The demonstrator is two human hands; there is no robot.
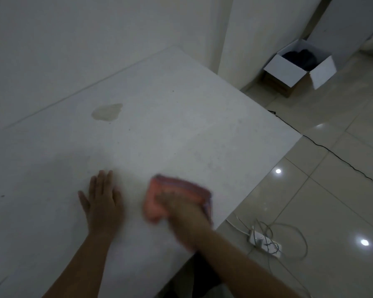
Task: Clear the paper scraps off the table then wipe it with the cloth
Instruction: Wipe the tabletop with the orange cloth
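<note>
The right hand (179,208), blurred, presses down on a folded pink cloth (177,196) with a soft, ribbed weave, its long side running slantwise toward the table's right edge just beside it. The left hand (102,203) lies flat, fingers spread, on the speckled white table (181,130). Farther up sits a yellowish stain (107,112), amid bare tabletop.

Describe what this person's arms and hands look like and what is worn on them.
Both forearms are bare up to the frame's bottom edge; no sleeves show. The left hand shows no ring, watch or glove. The right hand is motion-blurred, so small items cannot be ruled out, but nothing worn is apparent.
</note>
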